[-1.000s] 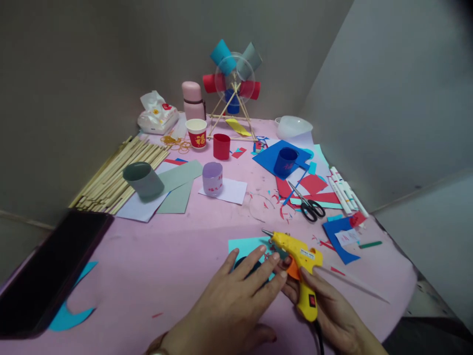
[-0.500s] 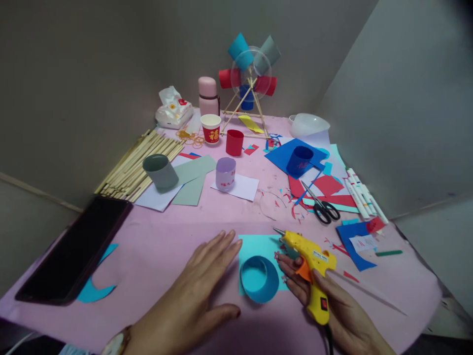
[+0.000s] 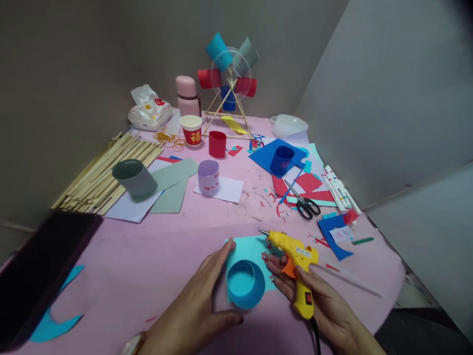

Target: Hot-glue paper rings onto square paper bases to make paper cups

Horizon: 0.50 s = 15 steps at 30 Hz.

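Observation:
A light blue paper ring [image 3: 245, 284] stands on a light blue sheet [image 3: 244, 249] near the front edge of the pink table [image 3: 155, 256]. My left hand [image 3: 199, 301] cups the ring's left side, with thumb and fingers curved around it and touching it. My right hand [image 3: 318, 301] is closed around the handle of a yellow glue gun [image 3: 295, 259]. The gun's nozzle points left, just above and to the right of the ring.
Scissors [image 3: 303, 202], coloured paper scraps, white markers [image 3: 338, 187] and a dark blue cup [image 3: 281, 160] lie to the right. A purple cup [image 3: 208, 176], grey cup [image 3: 133, 177], red cups, wooden sticks [image 3: 103, 170] and a cup windmill [image 3: 229, 79] stand behind. A dark tablet [image 3: 40, 266] lies at left.
My left hand lifted off the ring, swung out to the left, then came back to cup the ring's left side. The glue gun stayed in my right hand.

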Tool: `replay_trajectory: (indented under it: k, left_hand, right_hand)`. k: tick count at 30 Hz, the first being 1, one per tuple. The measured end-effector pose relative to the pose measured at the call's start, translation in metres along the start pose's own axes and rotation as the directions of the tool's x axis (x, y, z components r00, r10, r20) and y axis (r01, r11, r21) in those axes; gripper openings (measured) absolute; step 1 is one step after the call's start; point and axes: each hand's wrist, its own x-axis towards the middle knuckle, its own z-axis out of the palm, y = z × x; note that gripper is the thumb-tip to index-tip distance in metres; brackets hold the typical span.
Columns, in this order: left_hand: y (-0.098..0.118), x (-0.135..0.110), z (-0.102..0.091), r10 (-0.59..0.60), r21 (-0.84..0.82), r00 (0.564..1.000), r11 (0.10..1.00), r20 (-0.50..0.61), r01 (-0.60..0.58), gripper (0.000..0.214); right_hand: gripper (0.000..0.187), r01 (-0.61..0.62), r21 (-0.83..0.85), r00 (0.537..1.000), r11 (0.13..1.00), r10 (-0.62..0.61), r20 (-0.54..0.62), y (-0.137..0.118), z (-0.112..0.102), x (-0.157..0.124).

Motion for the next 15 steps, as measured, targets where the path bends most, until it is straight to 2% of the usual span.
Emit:
replay_trajectory:
  k: [1,3,5,7,11,15]
  left_hand:
    - [0.000,-0.002,0.000,0.033,0.028,0.999,0.999,-0.024,-0.032,0.114]
    - [0.000,-0.005,0.000,0.182,0.120,0.979,0.978,-0.089,-0.170,0.106]
    - [0.001,-0.007,0.002,0.364,0.253,0.924,0.911,-0.120,-0.326,0.092]
    - [0.004,-0.006,0.006,0.460,0.371,0.884,0.837,-0.079,-0.403,0.082]
    - [0.012,0.003,0.012,0.402,0.535,0.913,0.756,0.076,-0.377,0.073]
    - [0.017,0.011,0.013,0.451,0.668,0.885,0.625,0.112,-0.403,0.056]
  right_hand:
    - [0.029,-0.001,0.002,1.000,1.000,0.001,0.004,0.000,0.000,0.000]
    - [0.029,-0.001,-0.004,1.000,1.000,0.001,-0.002,-0.001,0.001,0.000]
    - [0.030,-0.002,-0.020,1.000,1.000,0.001,-0.016,-0.002,0.002,0.000]
    - [0.030,-0.001,-0.034,1.000,0.999,0.001,-0.017,-0.002,0.002,-0.001]
    - [0.030,0.012,-0.035,1.000,0.999,-0.012,-0.009,-0.001,0.002,-0.001]
    - [0.028,0.029,-0.069,0.998,0.997,-0.033,-0.055,0.001,0.004,0.000]
